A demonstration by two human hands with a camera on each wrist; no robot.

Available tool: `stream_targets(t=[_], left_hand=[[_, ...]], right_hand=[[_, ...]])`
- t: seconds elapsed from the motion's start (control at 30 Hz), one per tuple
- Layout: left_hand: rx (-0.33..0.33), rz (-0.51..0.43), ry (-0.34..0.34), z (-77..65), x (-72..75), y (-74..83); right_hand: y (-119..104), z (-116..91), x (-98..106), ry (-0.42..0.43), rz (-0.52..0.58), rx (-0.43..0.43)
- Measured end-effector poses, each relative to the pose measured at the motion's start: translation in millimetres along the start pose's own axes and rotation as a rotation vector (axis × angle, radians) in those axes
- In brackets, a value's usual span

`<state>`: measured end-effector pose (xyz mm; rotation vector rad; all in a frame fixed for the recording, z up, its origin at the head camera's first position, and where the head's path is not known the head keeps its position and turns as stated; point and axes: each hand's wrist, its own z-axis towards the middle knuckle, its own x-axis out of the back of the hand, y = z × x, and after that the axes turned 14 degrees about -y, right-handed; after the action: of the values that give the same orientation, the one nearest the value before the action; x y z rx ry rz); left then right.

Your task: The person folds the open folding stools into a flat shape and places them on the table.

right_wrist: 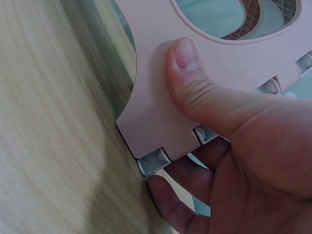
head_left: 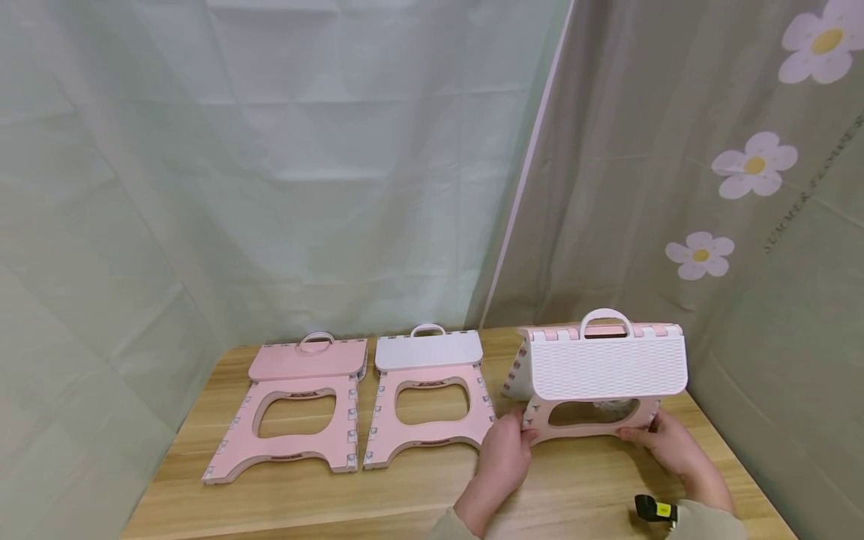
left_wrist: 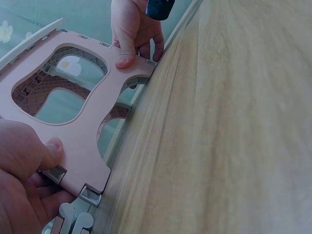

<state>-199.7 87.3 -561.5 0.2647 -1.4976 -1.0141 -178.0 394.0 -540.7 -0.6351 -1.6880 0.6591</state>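
Note:
A folding step stool (head_left: 607, 367) with a white textured top panel, a carry handle and pink leg panels stands partly unfolded at the table's right side. My left hand (head_left: 502, 454) grips the left edge of its front leg panel, near the foot. On the opposite edge, my right hand (head_left: 675, 450) holds the same panel low down. In the right wrist view, the right thumb (right_wrist: 187, 73) presses the pink face while the fingers curl behind the hinged edge. The left wrist view shows the left thumb (left_wrist: 52, 151) on the panel's front, fingers underneath.
Two more folding stools lie flat on the wooden table (head_left: 418, 502): an all-pink one (head_left: 307, 360) at the left and a white-topped one (head_left: 428, 351) in the middle. Curtains (head_left: 337, 150) hang behind and beside the table. A black device (head_left: 655, 510) sits at the right wrist.

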Motion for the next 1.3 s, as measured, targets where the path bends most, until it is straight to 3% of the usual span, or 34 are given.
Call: stream_targets(t=[0.63,1.2,1.3], left_hand=[[-0.021,0.002,0.006,-0.5,0.8,-0.2],[-0.093,0.013,0.058,0.9,-6.5,-8.7],[-0.076,0.007,0.035,0.1,-4.8,-7.1]], right_hand=[[1.2,0.9,-0.5,0.000,-0.001,0.017],[-2.6,-1.8,-1.9,0.003,0.000,0.028],[-2.6,-1.9,-2.1,-0.001,0.011,0.031]])
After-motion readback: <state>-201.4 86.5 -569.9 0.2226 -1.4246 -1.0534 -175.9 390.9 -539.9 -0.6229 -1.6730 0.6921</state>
